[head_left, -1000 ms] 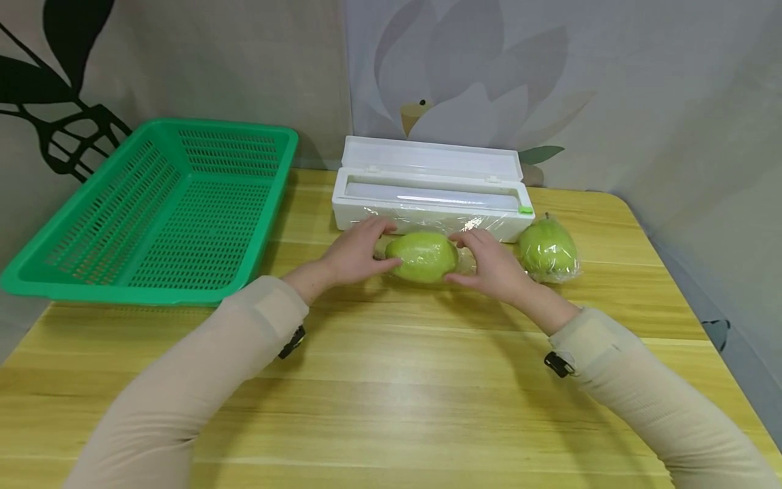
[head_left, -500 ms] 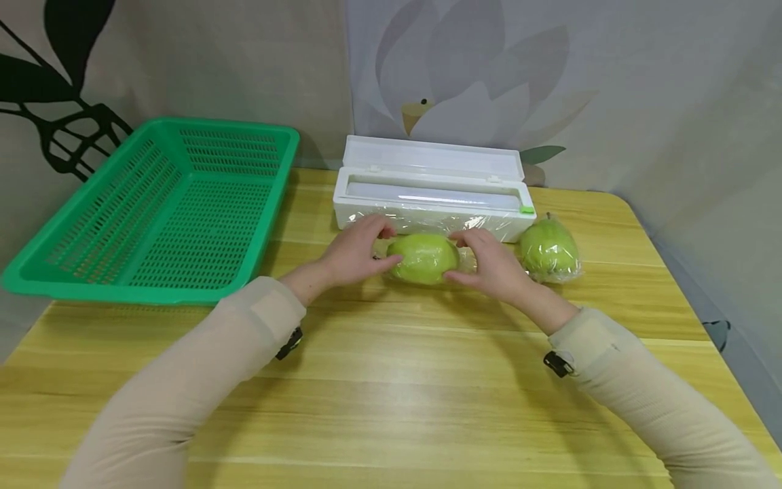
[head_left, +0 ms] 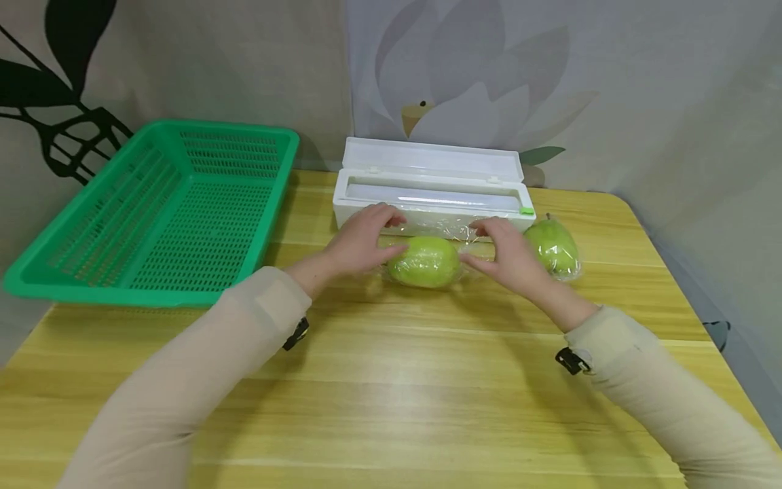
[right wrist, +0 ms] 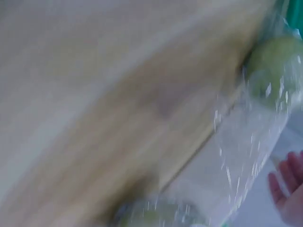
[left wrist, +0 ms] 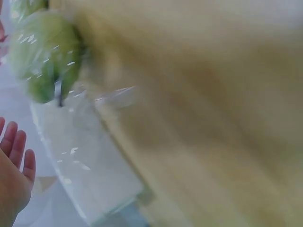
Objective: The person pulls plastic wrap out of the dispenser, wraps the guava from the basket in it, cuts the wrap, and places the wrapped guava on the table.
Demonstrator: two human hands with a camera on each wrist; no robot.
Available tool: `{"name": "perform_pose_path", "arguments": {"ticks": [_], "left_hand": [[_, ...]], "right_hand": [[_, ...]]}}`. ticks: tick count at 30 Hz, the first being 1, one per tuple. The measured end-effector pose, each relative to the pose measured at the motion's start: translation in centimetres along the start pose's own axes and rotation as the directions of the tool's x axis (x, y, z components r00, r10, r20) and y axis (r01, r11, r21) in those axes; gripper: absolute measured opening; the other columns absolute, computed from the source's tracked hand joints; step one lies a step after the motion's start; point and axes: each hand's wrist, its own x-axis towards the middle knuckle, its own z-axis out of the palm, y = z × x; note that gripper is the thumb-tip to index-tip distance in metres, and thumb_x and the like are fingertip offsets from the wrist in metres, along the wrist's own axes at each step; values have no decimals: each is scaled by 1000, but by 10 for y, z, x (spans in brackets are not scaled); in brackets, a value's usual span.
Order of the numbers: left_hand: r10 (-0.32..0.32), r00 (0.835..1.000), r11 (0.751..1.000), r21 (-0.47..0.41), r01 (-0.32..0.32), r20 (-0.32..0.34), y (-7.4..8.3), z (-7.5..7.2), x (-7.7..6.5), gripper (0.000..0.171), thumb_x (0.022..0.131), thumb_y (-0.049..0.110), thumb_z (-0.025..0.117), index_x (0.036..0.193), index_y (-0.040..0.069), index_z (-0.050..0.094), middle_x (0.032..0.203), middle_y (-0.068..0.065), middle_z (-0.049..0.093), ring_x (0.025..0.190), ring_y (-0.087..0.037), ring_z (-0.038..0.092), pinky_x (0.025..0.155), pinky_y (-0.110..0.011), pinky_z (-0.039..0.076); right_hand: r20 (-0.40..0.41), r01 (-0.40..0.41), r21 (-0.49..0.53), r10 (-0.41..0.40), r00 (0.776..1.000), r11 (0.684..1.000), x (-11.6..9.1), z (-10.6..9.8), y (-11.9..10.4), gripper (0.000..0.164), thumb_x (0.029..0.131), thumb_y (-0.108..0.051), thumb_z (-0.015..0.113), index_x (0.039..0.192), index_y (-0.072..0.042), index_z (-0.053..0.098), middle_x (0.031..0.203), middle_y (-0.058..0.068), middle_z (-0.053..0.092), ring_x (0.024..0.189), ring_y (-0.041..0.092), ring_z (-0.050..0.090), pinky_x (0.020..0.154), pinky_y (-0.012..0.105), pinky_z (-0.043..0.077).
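A green pear in clear plastic film lies on its side on the wooden table; its stem shows in the left wrist view. My left hand is at the pear's left end, fingers loosely bent and thumb near its skin. Spread fingers of the left hand appear in the left wrist view, apart from the pear. My right hand hovers just right of the pear, a gap between them. Loose film stretches behind the pear, in front of the white box.
The box has its lid up and holds a roll of film. A second wrapped pear sits upright behind my right hand. A green plastic basket stands at the left. A printed curtain hangs behind the table.
My right hand has drawn away from the pear, to the right. The left hand has lifted slightly and its fingers have come off the pear, which has stayed nearly in place.
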Motion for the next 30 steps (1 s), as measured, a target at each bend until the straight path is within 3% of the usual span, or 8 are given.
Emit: {"name": "perform_pose_path", "arguments": {"ticks": [2, 5, 9, 12, 17, 25, 30], "left_hand": [[5, 1000, 1000, 6, -5, -4, 6, -5, 10, 40, 88, 28, 64, 119, 5, 54, 115, -9, 59, 108, -22, 53, 97, -36, 42], [12, 1000, 1000, 11, -12, 6, 16, -11, 27, 38, 89, 29, 62, 118, 5, 56, 115, -8, 60, 107, -21, 53, 97, -33, 42], [20, 998, 1000, 23, -22, 61, 29, -14, 47, 38, 91, 31, 59, 120, 7, 55, 115, -5, 59, 107, -18, 52, 96, -30, 41], [28, 994, 1000, 12, -29, 103, 38, -11, 59, 39, 91, 31, 59, 121, 7, 54, 116, -6, 60, 107, -18, 53, 96, -30, 41], [37, 986, 999, -25, -34, 161, 48, 0, 71, 40, 92, 30, 57, 124, 7, 52, 117, -7, 60, 108, -18, 54, 97, -30, 41], [25, 975, 997, -75, -9, 219, 60, 16, 84, 38, 93, 29, 56, 124, 7, 53, 116, -7, 60, 107, -17, 55, 95, -29, 43], [49, 964, 997, -72, -31, 262, 68, 30, 92, 39, 94, 26, 53, 127, 5, 53, 119, -8, 60, 110, -17, 54, 96, -27, 43]], "right_hand": [[-40, -93, -12, 92, 995, 996, 1, -9, 9, 58, 83, -30, 69, 126, 4, 48, 116, 22, 55, 108, 36, 51, 93, 49, 44], [-75, -239, -58, 235, 969, 969, 4, -21, 23, 66, 84, -33, 67, 129, 8, 43, 125, 27, 49, 116, 41, 45, 99, 53, 38], [-27, -343, -159, 343, 939, 926, 7, -32, 38, 83, 84, -42, 65, 137, 12, 30, 138, 32, 37, 128, 46, 32, 107, 58, 27], [44, -353, -217, 370, 928, 910, 8, -34, 43, 92, 84, -47, 62, 141, 12, 21, 144, 33, 28, 134, 48, 24, 111, 59, 18], [111, -333, -277, 374, 921, 901, 6, -32, 44, 92, 86, -47, 59, 142, 12, 17, 147, 33, 21, 138, 46, 17, 113, 60, 9], [155, -295, -310, 354, 922, 904, 4, -24, 37, 86, 89, -45, 56, 143, 10, 17, 149, 31, 18, 140, 46, 11, 112, 64, 6], [214, -269, -329, 348, 913, 905, 4, -20, 30, 80, 94, -42, 49, 146, 8, 12, 152, 28, 14, 141, 44, 9, 112, 64, 7]]}}
